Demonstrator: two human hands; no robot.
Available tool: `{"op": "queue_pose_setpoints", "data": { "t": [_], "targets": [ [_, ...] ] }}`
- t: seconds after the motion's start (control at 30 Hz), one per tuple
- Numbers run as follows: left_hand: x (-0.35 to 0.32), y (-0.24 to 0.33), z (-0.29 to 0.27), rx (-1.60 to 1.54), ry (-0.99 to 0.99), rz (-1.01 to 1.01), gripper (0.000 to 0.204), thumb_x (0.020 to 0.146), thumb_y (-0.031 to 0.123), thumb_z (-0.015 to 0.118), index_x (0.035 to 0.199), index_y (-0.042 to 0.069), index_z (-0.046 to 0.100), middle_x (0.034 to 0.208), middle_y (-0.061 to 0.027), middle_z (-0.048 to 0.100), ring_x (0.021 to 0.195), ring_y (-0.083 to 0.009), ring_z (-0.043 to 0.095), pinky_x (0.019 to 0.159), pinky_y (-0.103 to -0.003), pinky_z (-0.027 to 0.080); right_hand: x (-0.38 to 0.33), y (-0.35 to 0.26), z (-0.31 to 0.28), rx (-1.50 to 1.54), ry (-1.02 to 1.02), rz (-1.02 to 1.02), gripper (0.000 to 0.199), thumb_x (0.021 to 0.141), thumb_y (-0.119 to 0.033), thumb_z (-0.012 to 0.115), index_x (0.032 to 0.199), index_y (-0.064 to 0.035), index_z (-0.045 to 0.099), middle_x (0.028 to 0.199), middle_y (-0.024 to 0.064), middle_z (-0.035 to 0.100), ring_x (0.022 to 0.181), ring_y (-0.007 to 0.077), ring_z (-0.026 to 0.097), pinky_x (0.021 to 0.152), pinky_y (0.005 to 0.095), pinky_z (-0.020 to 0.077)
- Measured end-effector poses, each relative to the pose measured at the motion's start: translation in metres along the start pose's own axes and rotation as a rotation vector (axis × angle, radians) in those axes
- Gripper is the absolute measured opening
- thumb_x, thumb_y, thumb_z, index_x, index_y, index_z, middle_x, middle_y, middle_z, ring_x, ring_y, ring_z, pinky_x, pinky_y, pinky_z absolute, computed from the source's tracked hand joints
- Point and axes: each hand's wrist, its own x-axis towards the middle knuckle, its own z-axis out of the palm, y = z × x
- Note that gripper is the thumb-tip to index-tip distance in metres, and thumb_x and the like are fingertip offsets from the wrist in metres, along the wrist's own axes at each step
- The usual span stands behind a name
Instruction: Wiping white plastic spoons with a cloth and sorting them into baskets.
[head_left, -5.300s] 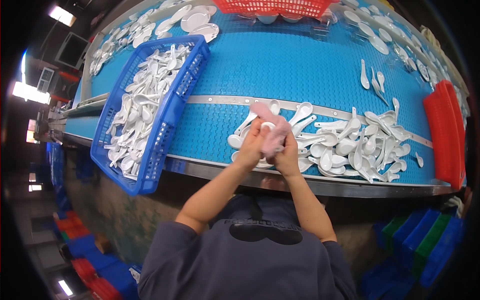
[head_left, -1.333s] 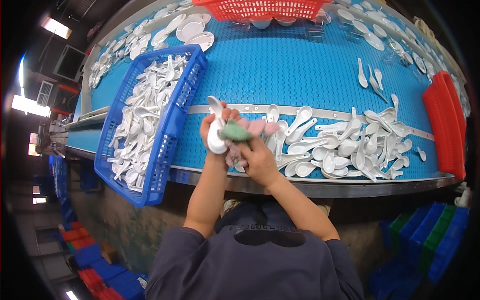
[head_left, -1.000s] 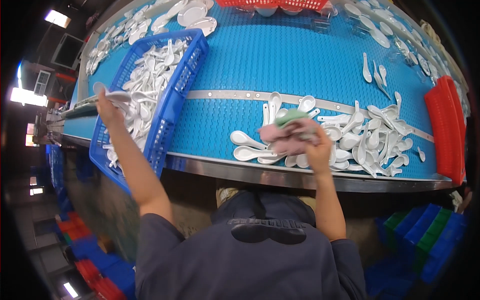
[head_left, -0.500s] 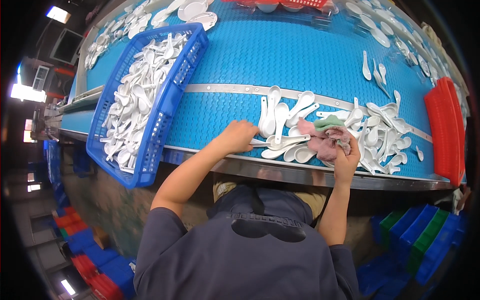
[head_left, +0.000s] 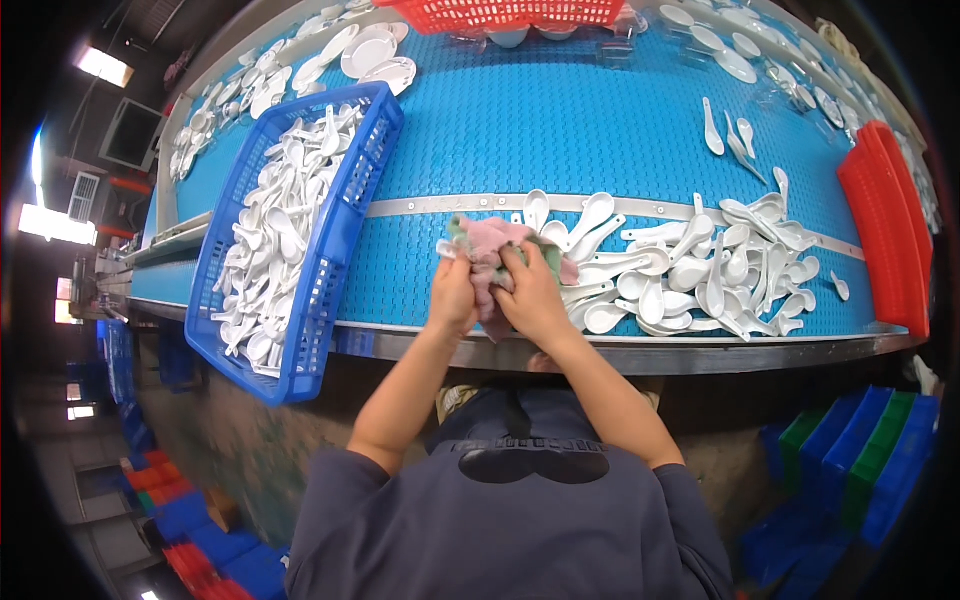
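Close together over the near edge of the blue belt, my two hands work at a crumpled pink and green cloth (head_left: 492,238). My right hand (head_left: 537,297) is closed on the cloth. Fingers wrapped, my left hand (head_left: 453,298) grips a white ceramic spoon (head_left: 446,248); just a small white end shows above the fingers, and the cloth covers the rest. To the right of my hands lies a loose heap of white spoons (head_left: 716,285), some partly behind my right hand. A blue basket (head_left: 322,300) full of similar spoons stands on the left, tilted over the belt's edge.
A metal strip (head_left: 420,206) crosses the blue belt (head_left: 560,130). Red baskets stand at the right (head_left: 880,230) and at the far side (head_left: 500,14). White plates (head_left: 368,52) and more spoons lie beyond. Stacked blue and green crates (head_left: 850,460) are on the floor at the right.
My right hand has carried the cloth left from the spoon heap to my left hand. The left hand has drawn a spoon from the heap's left side, and the cloth now wraps around it.
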Motion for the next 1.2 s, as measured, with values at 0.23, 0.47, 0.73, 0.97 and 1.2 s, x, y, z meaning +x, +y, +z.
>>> {"op": "queue_pose_setpoints", "data": {
  "t": [0.23, 0.47, 0.73, 0.97, 1.2],
  "targets": [
    [-0.007, 0.005, 0.008, -0.110, -0.261, 0.253, 0.021, 0.096, 0.020, 0.033, 0.090, 0.005, 0.047, 0.128, -0.0203, 0.042, 0.115, -0.0245, 0.043, 0.095, -0.035, 0.038, 0.011, 0.017, 0.001, 0.615, -0.182, 0.301, 0.035, 0.070, -0.007, 0.065, 0.103, 0.0006, 0.055, 0.090, 0.0121, 0.061, 0.083, 0.0202, 0.059, 0.072, 0.0291, 0.0455],
    [0.007, 0.035, -0.015, -0.205, -0.252, 0.371, 0.018, 0.094, 0.016, 0.036, 0.089, 0.004, 0.048, 0.128, -0.0219, 0.042, 0.121, -0.0280, 0.038, 0.098, -0.036, 0.033, -0.011, 0.045, -0.060, 0.670, -0.138, 0.502, 0.041, 0.079, 0.001, 0.051, 0.119, 0.0017, 0.045, 0.104, 0.0106, 0.057, 0.094, 0.0184, 0.056, 0.079, 0.0315, 0.0479],
    [0.018, 0.019, -0.048, -0.829, -0.685, 0.208, 0.043, 0.086, 0.030, 0.041, 0.047, 0.011, 0.037, 0.115, -0.0206, 0.054, 0.112, -0.0381, 0.047, 0.104, -0.049, 0.025, -0.021, 0.009, -0.071, 1.755, -0.127, 0.539, 0.047, 0.087, -0.019, 0.040, 0.130, -0.0028, 0.032, 0.126, 0.0153, 0.045, 0.115, 0.0316, 0.044, 0.097, 0.0446, 0.0369],
    [-0.018, 0.040, -0.015, -0.573, -0.612, 0.033, 0.050, 0.088, 0.042, 0.040, 0.051, 0.009, 0.039, 0.123, -0.0224, 0.046, 0.111, -0.0350, 0.046, 0.097, -0.045, 0.035, -0.026, -0.051, -0.004, -0.238, -0.313, -0.545, 0.037, 0.068, -0.008, 0.060, 0.105, -0.0107, 0.059, 0.108, 0.0079, 0.057, 0.100, 0.0297, 0.053, 0.081, 0.0379, 0.0465],
    [-0.013, 0.109, -0.088, -0.347, -0.507, 0.297, 0.048, 0.087, 0.035, 0.041, 0.093, -0.009, 0.056, 0.101, -0.0231, 0.057, 0.099, -0.0309, 0.052, 0.098, -0.041, 0.031, -0.011, -0.010, -0.024, -0.260, -0.329, -0.689, 0.024, 0.061, -0.005, 0.059, 0.085, -0.0094, 0.058, 0.088, 0.0042, 0.059, 0.083, 0.0245, 0.054, 0.071, 0.0331, 0.0488]
  ]
}}
